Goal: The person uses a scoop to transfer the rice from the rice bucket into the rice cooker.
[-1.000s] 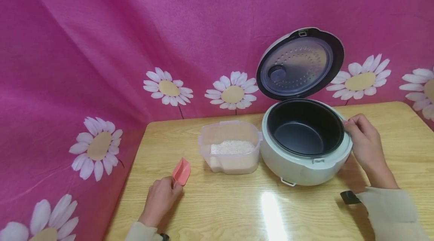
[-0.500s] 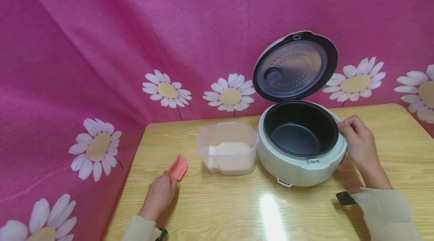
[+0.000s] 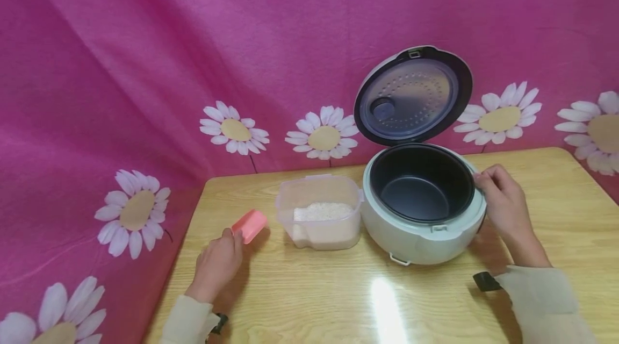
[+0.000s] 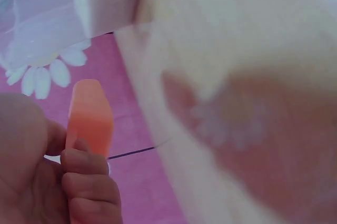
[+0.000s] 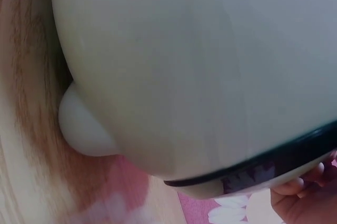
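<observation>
My left hand (image 3: 217,263) pinches the handle end of a pink scoop (image 3: 250,226), its bowl pointing away and to the right. In the left wrist view, curled fingers (image 4: 92,187) wrap the scoop's handle. Right of it stands a clear plastic container (image 3: 309,188), partly filled with rice (image 3: 325,212). Beside the container is a white rice cooker (image 3: 411,247), its lid (image 3: 416,97) raised and its dark inner pot (image 3: 416,193) bare inside. My right hand (image 3: 505,201) grips the cooker's right rim; fingers (image 5: 310,179) curl at that edge in the right wrist view.
A light wood table (image 3: 314,301) bears everything. Pink cloth (image 3: 271,54) printed with white daisies hangs behind it and along the left side. The container stands close against the cooker's left side. A black strap end (image 3: 487,281) shows by the right sleeve.
My left hand has moved forward and a little left, turning the scoop so its bowl points more to the right. My right hand stays at the cooker's rim. The head view has shifted slightly.
</observation>
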Tool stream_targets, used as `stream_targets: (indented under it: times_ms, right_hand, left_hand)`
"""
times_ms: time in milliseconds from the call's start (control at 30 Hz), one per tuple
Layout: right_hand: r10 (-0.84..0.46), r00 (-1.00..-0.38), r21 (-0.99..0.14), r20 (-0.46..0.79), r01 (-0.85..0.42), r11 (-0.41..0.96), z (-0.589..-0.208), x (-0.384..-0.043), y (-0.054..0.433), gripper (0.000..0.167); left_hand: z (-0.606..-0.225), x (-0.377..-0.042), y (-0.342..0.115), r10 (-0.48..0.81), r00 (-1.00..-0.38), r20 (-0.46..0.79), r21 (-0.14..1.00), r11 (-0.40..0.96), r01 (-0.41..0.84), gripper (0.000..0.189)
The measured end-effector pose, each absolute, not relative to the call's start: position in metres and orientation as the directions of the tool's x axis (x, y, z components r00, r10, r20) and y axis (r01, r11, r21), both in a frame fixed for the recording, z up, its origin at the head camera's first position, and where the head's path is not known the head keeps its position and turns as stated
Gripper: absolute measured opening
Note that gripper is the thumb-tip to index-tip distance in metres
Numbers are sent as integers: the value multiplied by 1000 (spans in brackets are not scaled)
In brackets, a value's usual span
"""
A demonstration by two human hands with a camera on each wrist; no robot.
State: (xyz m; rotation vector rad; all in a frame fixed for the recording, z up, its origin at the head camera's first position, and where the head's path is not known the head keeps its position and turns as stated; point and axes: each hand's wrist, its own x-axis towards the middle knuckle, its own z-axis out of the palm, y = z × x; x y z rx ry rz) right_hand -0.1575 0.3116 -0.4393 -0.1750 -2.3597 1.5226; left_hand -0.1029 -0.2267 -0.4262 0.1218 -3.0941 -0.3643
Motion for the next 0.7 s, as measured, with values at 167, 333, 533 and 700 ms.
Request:
stream_targets:
  times_ms: [167, 333, 533, 700]
  right_hand:
    - [269, -941, -904, 206, -78, 421, -439, -157, 311, 20]
    - [272, -942, -916, 197, -77, 394, -438, -156, 310, 22]
    - [272, -953, -916, 137, -18, 401, -433, -152, 310, 30]
    - [295, -950, -900, 105, 35, 434, -427, -148, 306, 35]
  left_hand:
    - [-402, -108, -226, -23, -998, 65, 222, 975, -8, 38]
    - [-386, -114, -221, 26, -994, 110, 234, 971, 51, 39]
    - [-376, -120, -213, 61, -986, 153, 200, 975, 91, 38]
    - [-369, -124, -207, 96, -975, 201, 153, 980, 128, 37]
